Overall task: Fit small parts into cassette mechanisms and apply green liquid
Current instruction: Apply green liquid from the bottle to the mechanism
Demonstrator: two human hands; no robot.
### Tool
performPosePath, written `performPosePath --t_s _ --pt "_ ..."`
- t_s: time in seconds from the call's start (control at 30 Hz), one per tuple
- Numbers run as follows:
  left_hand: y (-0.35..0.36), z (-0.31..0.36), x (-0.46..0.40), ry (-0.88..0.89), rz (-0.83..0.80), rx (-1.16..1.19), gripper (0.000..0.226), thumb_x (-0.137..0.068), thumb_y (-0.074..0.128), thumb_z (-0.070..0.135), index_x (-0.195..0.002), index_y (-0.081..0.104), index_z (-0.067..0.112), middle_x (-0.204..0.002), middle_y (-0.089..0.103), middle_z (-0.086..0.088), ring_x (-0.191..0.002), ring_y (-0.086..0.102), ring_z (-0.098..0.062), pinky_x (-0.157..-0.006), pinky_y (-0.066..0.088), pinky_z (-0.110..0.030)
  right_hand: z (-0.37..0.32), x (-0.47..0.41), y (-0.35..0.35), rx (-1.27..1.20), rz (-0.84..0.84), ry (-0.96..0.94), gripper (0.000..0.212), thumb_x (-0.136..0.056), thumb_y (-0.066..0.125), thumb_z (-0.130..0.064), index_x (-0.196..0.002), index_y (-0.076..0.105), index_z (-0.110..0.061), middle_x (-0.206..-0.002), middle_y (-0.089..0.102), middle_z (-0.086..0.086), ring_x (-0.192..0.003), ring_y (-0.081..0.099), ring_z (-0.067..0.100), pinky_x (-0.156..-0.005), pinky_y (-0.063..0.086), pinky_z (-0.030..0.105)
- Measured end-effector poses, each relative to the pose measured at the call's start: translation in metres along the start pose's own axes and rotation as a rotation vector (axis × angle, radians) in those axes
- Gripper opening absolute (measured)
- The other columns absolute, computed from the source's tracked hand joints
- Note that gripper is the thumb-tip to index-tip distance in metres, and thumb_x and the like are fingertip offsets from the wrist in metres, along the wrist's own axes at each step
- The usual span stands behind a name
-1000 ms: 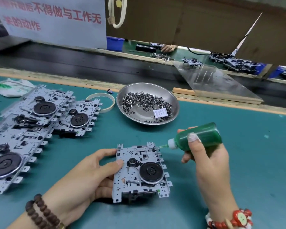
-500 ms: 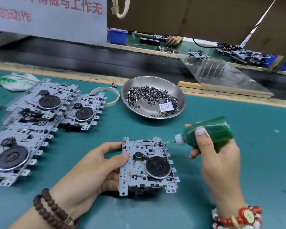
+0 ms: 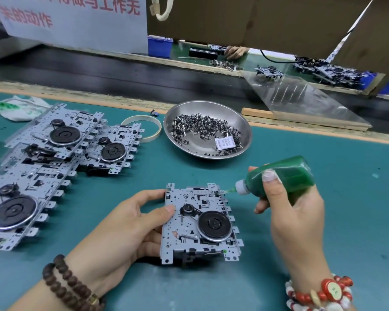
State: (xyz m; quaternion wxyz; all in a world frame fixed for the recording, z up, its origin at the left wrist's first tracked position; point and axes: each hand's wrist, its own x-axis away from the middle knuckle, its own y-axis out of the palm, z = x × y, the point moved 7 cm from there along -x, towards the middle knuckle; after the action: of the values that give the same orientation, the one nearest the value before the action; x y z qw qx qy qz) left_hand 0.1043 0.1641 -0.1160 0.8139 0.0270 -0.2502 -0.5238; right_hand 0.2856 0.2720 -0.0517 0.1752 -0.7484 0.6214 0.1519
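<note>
Covering bench: teal mat [image 3: 323, 209]; conveyor [image 3: 99, 70] behind.

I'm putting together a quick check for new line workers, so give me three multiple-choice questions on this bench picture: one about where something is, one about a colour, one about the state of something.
1. Where does the metal bowl of small parts sit?
A. Beyond the held cassette mechanism, toward the conveyor
B. On the stacked mechanisms
C. At the near table edge

2. What colour is the liquid in the squeeze bottle?
A. Red
B. Green
C. Clear

3. What is the left hand doing?
A. Lying flat on the table, away from everything
B. Reaching into the bowl
C. Gripping the mechanism's left edge

Answers:
1 A, the bowl lies farther up the teal mat than the mechanism.
2 B, the bottle held by the right hand shows green through its wall.
3 C, the thumb lies on the plate with fingers curled underneath.
</note>
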Motion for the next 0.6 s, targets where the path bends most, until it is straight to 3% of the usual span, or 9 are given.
performPosePath --t_s 0.17,0.6 --pt "-0.0004 -0.0008 0.0001 -0.003 0.006 0.007 0.041 -0.069 0.062 0.017 -0.111 0.058 0.015 -0.084 0.071 -0.023 -0.044 0.060 -0.016 -0.037 0.050 -0.021 0.0017 0.0005 -0.0002 0.011 -0.007 0.014 0.030 -0.085 0.055 -0.031 -0.089 0.057 -0.002 -0.073 0.073 -0.003 -0.064 0.063 0.014 -0.050 0.047 0.020" --pt "0.0003 -0.0003 -0.0009 0.005 0.010 0.001 0.047 -0.067 0.063 0.018 -0.114 0.057 0.015 -0.084 0.071 -0.023 -0.041 0.058 -0.015 -0.036 0.048 -0.019 -0.0010 0.0004 0.0012 0.031 -0.003 -0.010 0.027 -0.085 0.055 -0.029 -0.088 0.057 -0.002 -0.073 0.073 -0.009 -0.051 0.058 0.013 -0.050 0.046 0.017"
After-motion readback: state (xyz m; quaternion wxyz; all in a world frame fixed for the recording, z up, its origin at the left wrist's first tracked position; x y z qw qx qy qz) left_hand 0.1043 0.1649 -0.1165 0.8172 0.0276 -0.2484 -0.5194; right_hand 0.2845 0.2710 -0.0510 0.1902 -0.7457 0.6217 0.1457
